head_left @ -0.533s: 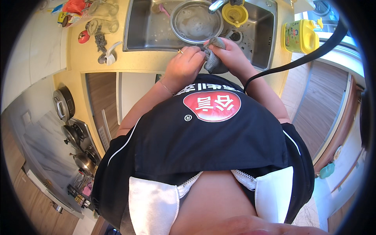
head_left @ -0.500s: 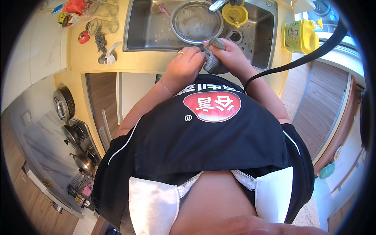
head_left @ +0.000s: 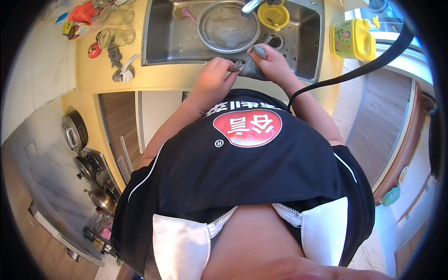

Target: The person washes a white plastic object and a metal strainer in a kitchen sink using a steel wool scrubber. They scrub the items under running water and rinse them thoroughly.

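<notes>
A grey cloth (head_left: pixel 251 70) stretches between my two hands in front of the sink's near edge. My left hand (head_left: pixel 212 83) pinches its left end, fingers closed. My right hand (head_left: pixel 276 69) grips the other end, and a bunched bit of cloth pokes out above the thumb. Just beyond them, a round metal basin (head_left: pixel 201 39) holds cloudy, foamy water inside the sink (head_left: pixel 163 51). A yellow strainer basket (head_left: pixel 285 17) sits at the basin's right, near the faucet (head_left: pixel 251 6).
Left on the counter (head_left: pixel 88 77) lie glass jars (head_left: pixel 116 37), a red round lid (head_left: pixel 94 50), a steel wool scrubber (head_left: pixel 115 57) and a white-handled brush (head_left: pixel 127 74). A yellow jug (head_left: pixel 353 39) stands right of the sink. Pots (head_left: pixel 101 198) sit on the stove at left.
The cloth has gone from a hanging bunch to being drawn out sideways between my hands. My left hand has shifted slightly left and down, and the whole view has moved a little.
</notes>
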Available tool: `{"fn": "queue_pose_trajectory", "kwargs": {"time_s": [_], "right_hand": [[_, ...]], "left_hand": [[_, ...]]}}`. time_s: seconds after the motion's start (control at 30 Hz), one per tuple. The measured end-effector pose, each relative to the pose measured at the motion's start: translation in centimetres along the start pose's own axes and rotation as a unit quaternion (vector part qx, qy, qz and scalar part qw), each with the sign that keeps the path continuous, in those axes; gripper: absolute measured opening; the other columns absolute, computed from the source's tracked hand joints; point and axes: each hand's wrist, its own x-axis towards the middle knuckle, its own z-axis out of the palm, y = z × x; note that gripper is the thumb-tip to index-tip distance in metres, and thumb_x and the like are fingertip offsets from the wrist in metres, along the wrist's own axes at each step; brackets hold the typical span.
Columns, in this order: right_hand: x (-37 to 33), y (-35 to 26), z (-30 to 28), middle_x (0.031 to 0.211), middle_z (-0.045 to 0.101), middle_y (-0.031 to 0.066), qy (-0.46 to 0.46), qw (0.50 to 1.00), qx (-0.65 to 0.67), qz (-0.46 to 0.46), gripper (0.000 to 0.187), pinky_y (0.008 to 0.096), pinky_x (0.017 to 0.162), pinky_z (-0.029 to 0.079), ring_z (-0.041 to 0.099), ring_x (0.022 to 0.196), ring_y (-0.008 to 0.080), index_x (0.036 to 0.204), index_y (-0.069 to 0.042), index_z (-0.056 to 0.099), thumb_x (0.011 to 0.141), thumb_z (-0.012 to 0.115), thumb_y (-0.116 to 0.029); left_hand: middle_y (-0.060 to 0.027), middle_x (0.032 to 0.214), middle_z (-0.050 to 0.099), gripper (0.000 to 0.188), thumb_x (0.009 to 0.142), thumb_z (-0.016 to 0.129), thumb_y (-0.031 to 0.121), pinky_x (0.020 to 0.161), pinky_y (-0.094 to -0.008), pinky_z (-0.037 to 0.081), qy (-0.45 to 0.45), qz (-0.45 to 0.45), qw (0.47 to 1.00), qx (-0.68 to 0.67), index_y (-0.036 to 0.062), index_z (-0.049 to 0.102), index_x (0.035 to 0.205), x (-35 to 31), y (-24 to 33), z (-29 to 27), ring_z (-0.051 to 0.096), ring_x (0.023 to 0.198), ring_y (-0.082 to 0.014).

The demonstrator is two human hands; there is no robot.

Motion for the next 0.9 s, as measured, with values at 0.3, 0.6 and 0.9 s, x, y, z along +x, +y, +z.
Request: {"fn": "queue_pose_trajectory", "kwargs": {"time_s": [0.3, 0.6, 0.9], "right_hand": [[-3.0, 4.3, -1.2, 0.093, 0.062, 0.0179, -0.05, 0.988, -0.139, 0.038, 0.018, 0.0408, 0.079, 0.046, 0.058, 0.091, 0.0364, 0.097, -0.005, 0.059, 0.081, 0.057, -0.014], [-5.5, 6.9, -2.8, 0.096, 0.06, 0.0182, 0.075, 0.975, -0.199, 0.06, 0.022, 0.04, 0.082, 0.045, 0.056, 0.094, 0.0364, 0.101, -0.005, 0.058, 0.08, 0.059, -0.012], [-8.9, 10.0, -5.3, 0.111, 0.057, 0.0119, 0.159, 0.874, -0.458, 0.021, 0.033, 0.041, 0.09, 0.043, 0.052, 0.106, 0.0318, 0.107, -0.007, 0.058, 0.075, 0.066, -0.012]], "left_hand": [[-0.0076, 0.093, 0.063, 0.027, 0.094, 0.051, 0.023, 0.067, -0.0276, 0.052, -0.091, -0.416, 0.816, -0.39, -0.0005, 0.053, 0.108, 0.2, -1.4, 1.5, 0.057, 0.069, -0.0114], [-0.0066, 0.094, 0.062, 0.024, 0.095, 0.048, 0.024, 0.073, -0.0305, 0.052, -0.149, -0.456, 0.73, -0.487, 0.0032, 0.052, 0.106, 0.8, -2.7, 3.6, 0.057, 0.073, -0.0132], [-0.0054, 0.093, 0.061, 0.02, 0.094, 0.051, 0.023, 0.072, -0.0293, 0.051, -0.189, -0.466, 0.731, -0.461, 0.0053, 0.054, 0.102, 0.0, -2.2, 5.4, 0.058, 0.075, -0.0133]]}}
